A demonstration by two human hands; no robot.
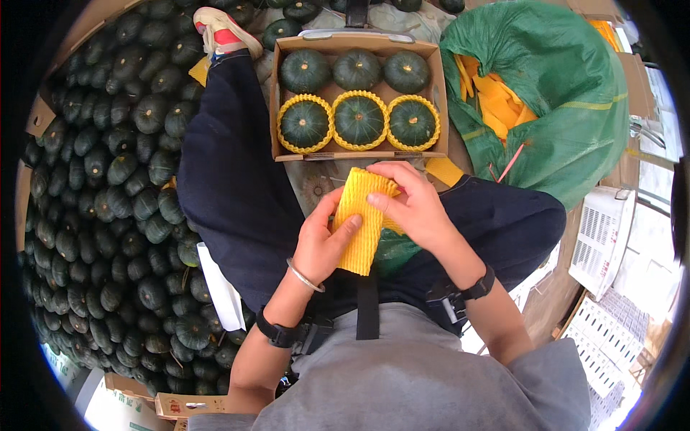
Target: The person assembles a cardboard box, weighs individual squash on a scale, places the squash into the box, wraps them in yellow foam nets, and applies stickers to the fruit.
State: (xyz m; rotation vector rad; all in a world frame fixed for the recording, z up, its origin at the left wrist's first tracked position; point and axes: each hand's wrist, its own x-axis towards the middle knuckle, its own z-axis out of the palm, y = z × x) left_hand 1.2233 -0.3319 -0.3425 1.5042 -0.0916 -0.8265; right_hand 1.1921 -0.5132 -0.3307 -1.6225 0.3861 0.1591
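Both hands hold a flattened yellow foam net sleeve (pixel 361 223) above my lap. My left hand (pixel 321 235) pinches its lower left side, thumb on top. At its upper right edge, the thumb and fingers of my right hand (pixel 410 203) are closed on the foam. Just beyond the hands sits an open cardboard box (pixel 438 93) with two rows of dark green squashes. The far-row squashes (pixel 357 70) are bare. Around each near-row squash (pixel 359 121) is a yellow foam net.
A large heap of green squashes (pixel 129 208) fills the left side. At the right stands a green woven sack (pixel 575 79) with yellow foam nets (pixel 496 97) showing in its opening. A yellow foam piece (pixel 444 170) lies by my knee. White crates (pixel 600 237) are at the far right.
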